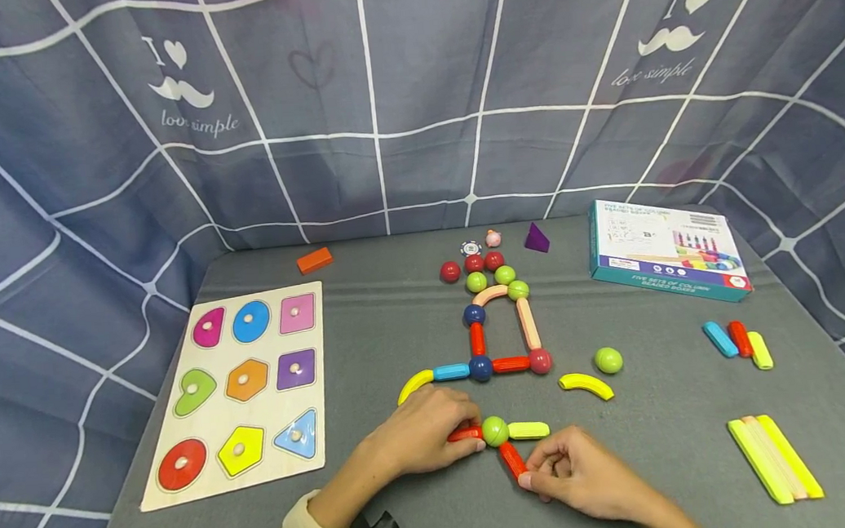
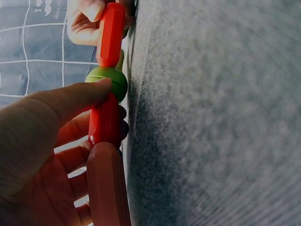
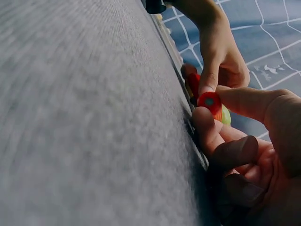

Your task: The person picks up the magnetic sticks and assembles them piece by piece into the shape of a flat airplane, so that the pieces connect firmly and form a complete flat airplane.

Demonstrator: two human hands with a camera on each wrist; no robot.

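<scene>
A green ball (image 1: pixel 495 431) on the table joins a ribbed red rod (image 1: pixel 513 460), a yellow-green rod (image 1: pixel 529 430) and a second red rod (image 1: pixel 465 433). My left hand (image 1: pixel 425 427) grips the second red rod, its thumb reaching the green ball in the left wrist view. Beyond that rod, a pinkish rod (image 2: pixel 107 186) runs along the palm, hidden under the hand from above. Between thumb and index finger, my right hand (image 1: pixel 573 470) pinches the free end of the ribbed red rod, whose round end face (image 3: pixel 209 101) shows in the right wrist view.
Behind the hands lies a house-like outline of rods and balls, including a blue ball (image 1: pixel 480 368). A curved yellow rod (image 1: pixel 586 385) and loose green ball (image 1: pixel 608 360) sit right of it. A shape puzzle board (image 1: pixel 237 408) is left; a box (image 1: pixel 668 251) and long sticks (image 1: pixel 776 458) are right.
</scene>
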